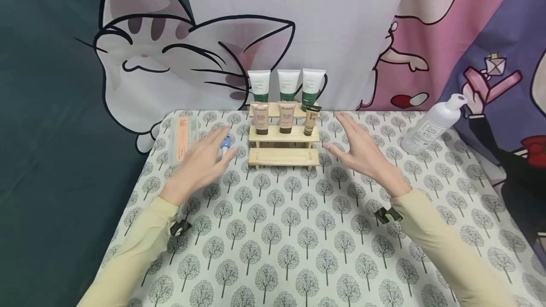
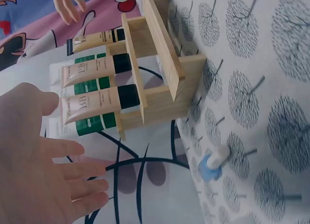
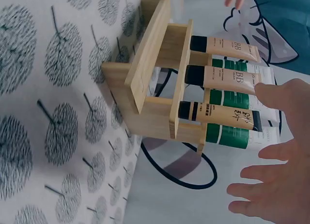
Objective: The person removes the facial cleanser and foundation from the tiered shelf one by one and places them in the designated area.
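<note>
Three white-and-green tubes (image 1: 287,80) stand along the top step of a wooden stand (image 1: 283,156) on the tabletop (image 1: 290,245). The middle step carries two pink tubes (image 1: 286,116) and, at its right end, a gold tube (image 1: 312,121). The left hand (image 1: 200,162) is raised left of the stand, its grip wide, fingers extended, near a small blue-and-white object (image 1: 226,142) and a clear case (image 1: 182,139) with an orange panel. The right hand (image 1: 364,151), grip likewise wide, is right of the stand, apart from it. Farther right is a white bottle (image 1: 432,126).
</note>
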`<state>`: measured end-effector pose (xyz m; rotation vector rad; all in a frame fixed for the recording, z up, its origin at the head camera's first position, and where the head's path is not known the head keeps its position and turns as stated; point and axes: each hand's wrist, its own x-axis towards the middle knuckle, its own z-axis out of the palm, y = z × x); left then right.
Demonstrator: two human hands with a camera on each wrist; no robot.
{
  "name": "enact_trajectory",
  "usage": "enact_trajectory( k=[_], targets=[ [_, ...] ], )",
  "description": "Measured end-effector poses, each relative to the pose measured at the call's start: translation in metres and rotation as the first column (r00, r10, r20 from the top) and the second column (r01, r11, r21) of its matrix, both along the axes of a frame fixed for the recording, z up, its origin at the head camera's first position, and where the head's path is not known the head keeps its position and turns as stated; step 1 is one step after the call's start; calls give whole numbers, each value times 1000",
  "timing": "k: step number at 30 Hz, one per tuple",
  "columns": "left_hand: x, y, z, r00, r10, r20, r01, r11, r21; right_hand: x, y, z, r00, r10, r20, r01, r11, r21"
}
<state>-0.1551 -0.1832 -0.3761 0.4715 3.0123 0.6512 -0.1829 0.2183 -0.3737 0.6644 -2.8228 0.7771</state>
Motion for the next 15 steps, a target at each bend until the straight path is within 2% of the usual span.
enact_trajectory(
  k=[4, 7, 12, 15],
  targets=[
    [-8, 10, -5, 999, 27, 33, -30, 997, 77, -10, -5, -5, 1000, -7, -21, 4, 995, -100],
    [-14, 17, -10, 997, 49, 53, -56, 989, 136, -17, -8, -7, 1000, -18, 8, 20, 980, -196],
    [-25, 26, -24, 997, 49, 62, -64, 963, 262, -27, -15, -11, 993, -41, 107, 77, 934, -348],
    [-31, 31, -35, 994, 59, 94, -87, 942, 325, -33, -21, -14, 987, -49, 153, 110, 901, -420]
  ],
)
